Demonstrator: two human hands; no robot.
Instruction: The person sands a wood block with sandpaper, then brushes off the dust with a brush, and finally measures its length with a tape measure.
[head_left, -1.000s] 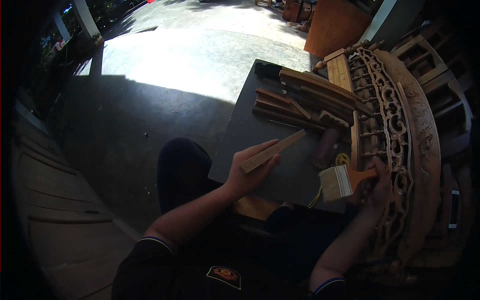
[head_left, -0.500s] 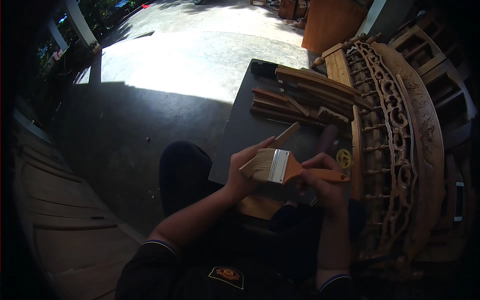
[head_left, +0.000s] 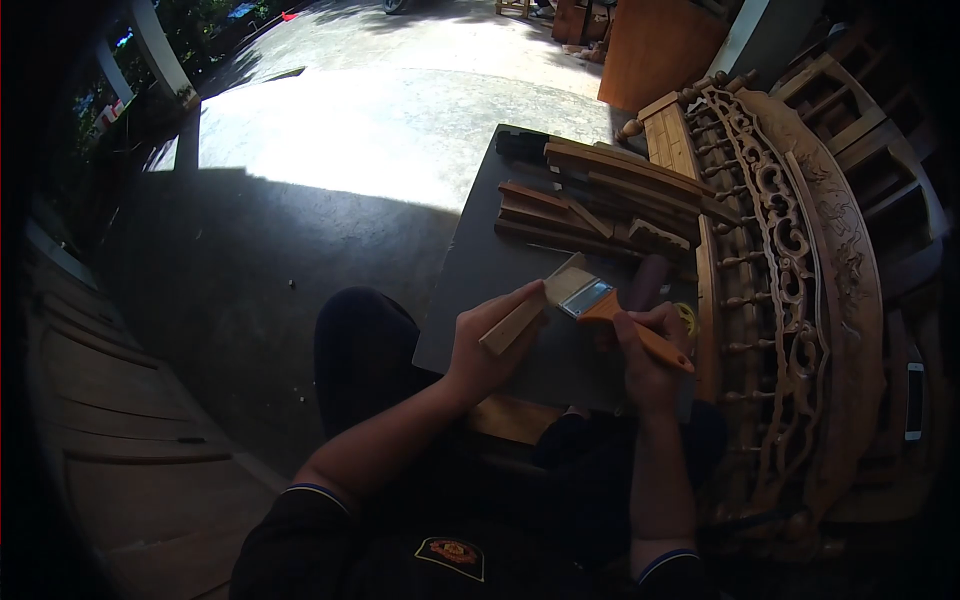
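Note:
My left hand (head_left: 488, 345) is closed around a short, light wooden strip (head_left: 512, 328), which slants up to the right above the dark table. In my right hand (head_left: 652, 360) is a wide paintbrush (head_left: 592, 302) with an orange handle and a metal band. Its pale bristles lie against the upper end of the strip. A dark cylinder (head_left: 650, 281) and a yellow ring-shaped roll (head_left: 686, 318), partly hidden by my right hand, are just beyond that hand.
Several wooden pieces (head_left: 625, 185) lie across the far part of the dark tabletop (head_left: 465, 240). A carved wooden panel with spindles (head_left: 775, 215) stands along the right. Farther right is a white phone (head_left: 914, 400). Wooden panels (head_left: 140, 440) lie at lower left.
The paintbrush has moved away from me along the wooden strip, from its near end to its far end, and its handle has tilted down. My left hand keeps hold of the strip.

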